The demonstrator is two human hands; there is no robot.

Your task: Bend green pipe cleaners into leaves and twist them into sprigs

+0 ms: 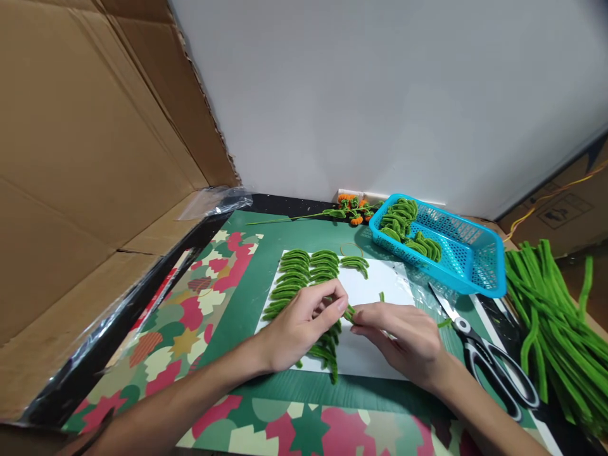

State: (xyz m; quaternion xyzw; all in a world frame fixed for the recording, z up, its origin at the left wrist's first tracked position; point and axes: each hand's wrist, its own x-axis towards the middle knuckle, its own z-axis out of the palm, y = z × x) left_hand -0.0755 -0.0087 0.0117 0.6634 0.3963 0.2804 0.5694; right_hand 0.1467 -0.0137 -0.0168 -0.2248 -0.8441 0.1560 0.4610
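Observation:
Between my two hands is a short green fuzzy stem piece (349, 313), pinched near the middle of a white sheet (375, 354). My left hand (306, 323) has its thumb and forefinger closed at the piece's left end, over rows of curved green fuzzy pieces (291, 278) laid on the sheet. From the right, my right hand (403, 335) grips the same piece with its fingers pressed together. A few curved pieces (355, 263) lie at the sheet's top. Another short green bit (382, 296) shows just above my right hand.
A blue basket (479, 253) with green pieces stands at the back right. Scissors (494, 361) lie open at the right, beside a bundle of long green stems (560, 329). Orange flowers (354, 206) lie at the back; a cardboard wall (85, 126) rises at left.

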